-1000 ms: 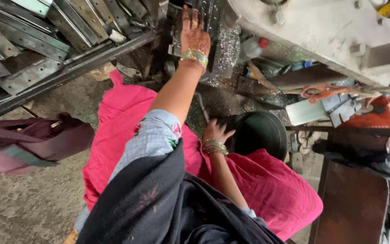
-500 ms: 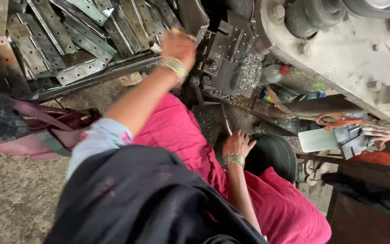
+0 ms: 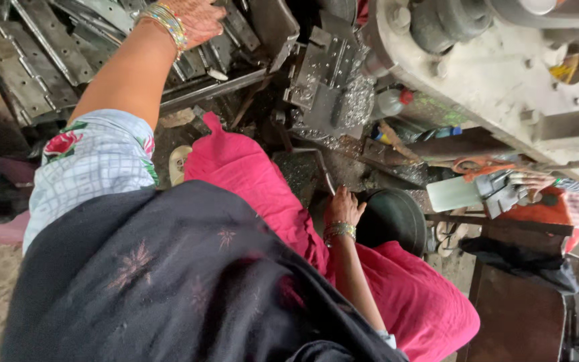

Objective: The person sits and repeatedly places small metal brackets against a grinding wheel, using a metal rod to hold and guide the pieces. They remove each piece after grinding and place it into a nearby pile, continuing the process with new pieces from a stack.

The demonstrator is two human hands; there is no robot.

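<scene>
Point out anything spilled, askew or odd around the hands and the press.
Shiny metal shavings lie spilled over the machine's dark block beside the left hand, which rests on a loose, crisscrossed heap of punched metal strips. The right hand touches the rim of a dark round pan.

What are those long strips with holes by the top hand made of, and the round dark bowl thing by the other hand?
The strips under the left hand look like bare metal, probably steel: dull grey, flat, with punched holes and smudged, faintly shiny faces. The round dark container beside the right hand has a smooth, slightly glossy rim; it could be metal or plastic, hard to tell.
</scene>
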